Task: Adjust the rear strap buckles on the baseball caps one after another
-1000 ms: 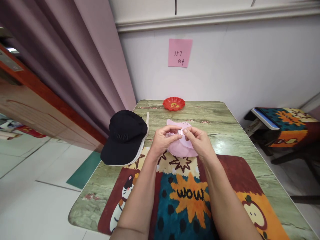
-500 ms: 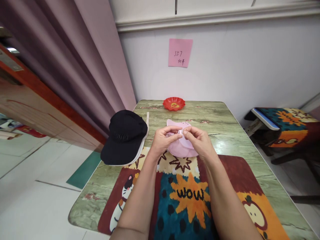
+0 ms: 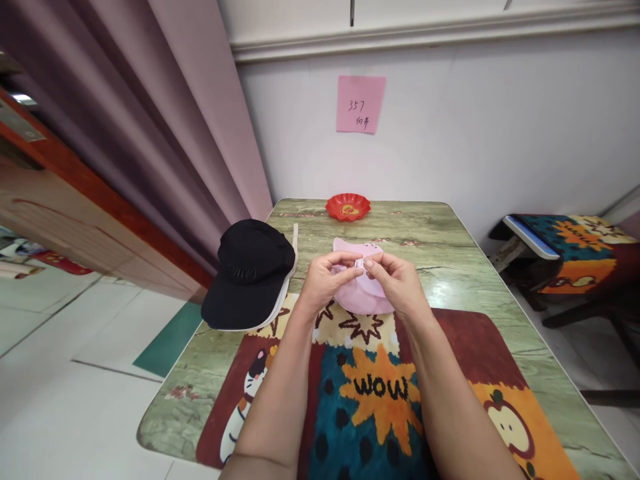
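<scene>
Above a pink cloth item [image 3: 363, 300] on the table, both hands meet at a small pale buckle-like piece [image 3: 359, 264]. My left hand [image 3: 330, 277] pinches its left side between thumb and fingers. The right side is pinched by my right hand [image 3: 395, 273]. The pink item lies behind and beneath the fingers, partly hidden by them; its exact shape cannot be made out. A black cap [image 3: 250, 267] rests to the left, stacked on something white whose edge shows.
A red scalloped dish [image 3: 349, 207] stands at the back of the green marbled table [image 3: 425, 230]. A patterned mat [image 3: 465, 340] covers the near part. Behind are a wall with a pink note [image 3: 361, 104] and a curtain [image 3: 200, 100]. A stool [image 3: 575, 247] stands at right.
Both hands keep their pinch, and the small pale piece has shifted very slightly left between the fingers. Nothing else has visibly moved.
</scene>
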`<state>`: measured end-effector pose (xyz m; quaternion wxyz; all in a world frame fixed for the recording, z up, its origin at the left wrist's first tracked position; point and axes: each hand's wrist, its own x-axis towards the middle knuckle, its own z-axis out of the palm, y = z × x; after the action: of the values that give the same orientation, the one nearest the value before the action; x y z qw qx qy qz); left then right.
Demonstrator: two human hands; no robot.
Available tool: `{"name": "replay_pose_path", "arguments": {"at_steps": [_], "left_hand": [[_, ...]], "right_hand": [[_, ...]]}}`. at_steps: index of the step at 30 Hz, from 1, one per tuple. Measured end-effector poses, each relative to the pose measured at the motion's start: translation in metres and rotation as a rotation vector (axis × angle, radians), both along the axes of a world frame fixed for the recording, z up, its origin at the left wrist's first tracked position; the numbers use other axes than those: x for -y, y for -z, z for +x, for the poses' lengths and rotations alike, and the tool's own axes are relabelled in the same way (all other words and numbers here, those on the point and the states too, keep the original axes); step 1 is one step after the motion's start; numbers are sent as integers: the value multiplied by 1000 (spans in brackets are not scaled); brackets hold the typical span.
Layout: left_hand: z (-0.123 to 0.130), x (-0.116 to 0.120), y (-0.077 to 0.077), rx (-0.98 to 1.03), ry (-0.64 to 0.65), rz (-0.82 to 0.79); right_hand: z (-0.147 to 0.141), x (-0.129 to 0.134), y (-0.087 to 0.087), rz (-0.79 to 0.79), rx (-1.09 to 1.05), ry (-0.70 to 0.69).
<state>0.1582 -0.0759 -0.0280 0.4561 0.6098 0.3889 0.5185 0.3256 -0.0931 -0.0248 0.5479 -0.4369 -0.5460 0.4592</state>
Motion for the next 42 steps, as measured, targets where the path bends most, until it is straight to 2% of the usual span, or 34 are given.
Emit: {"name": "replay_pose_path", "arguments": {"at_steps": [6, 13, 16, 19, 25, 36, 42], "left_hand": [[1, 1, -1, -11, 11, 5], [2, 2, -3, 31, 5, -43], [2, 1, -2, 72, -11, -71], [1, -1, -2, 32, -20, -25], [-3, 0, -4, -35, 31, -11], [4, 4, -5, -32, -74, -69], [-2, 3, -8, -53, -140, -73]], "right_hand": [[-5, 0, 0, -40, -70, 42], [-4, -2, 5, -15, -82, 58], [0, -4, 6, 24, -15, 2], [3, -4, 5, 68, 66, -34], [0, -2, 2, 172, 205, 60], [-3, 1, -2, 261, 383, 82], [-1, 2, -6, 213, 431, 90]]}}
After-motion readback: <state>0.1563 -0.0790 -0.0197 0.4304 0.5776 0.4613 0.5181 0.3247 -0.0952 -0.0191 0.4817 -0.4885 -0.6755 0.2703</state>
